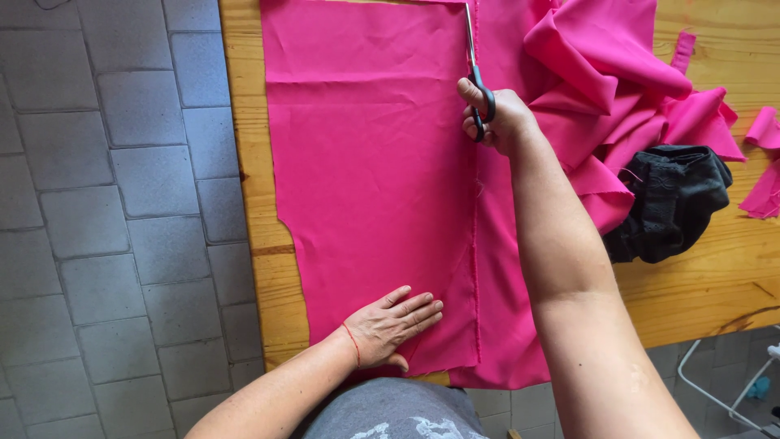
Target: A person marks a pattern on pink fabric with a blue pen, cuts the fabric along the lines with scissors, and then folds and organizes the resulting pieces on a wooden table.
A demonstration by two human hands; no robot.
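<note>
A large sheet of bright pink fabric [370, 179] lies flat on a wooden table [248, 122]. My right hand [497, 120] grips black-handled scissors [478, 77], their blades pointing away from me along a straight cut line that runs down the cloth. My left hand [392, 325] rests flat, fingers together, on the near part of the left piece, close to the table's front edge. A thin red string circles that wrist.
Bunched pink fabric [617, 89] is heaped at the right, with a crumpled black cloth [674, 199] beside it and pink scraps [764, 162] at the far right. Grey floor tiles [106, 219] lie left of the table. A white frame [731, 390] stands at lower right.
</note>
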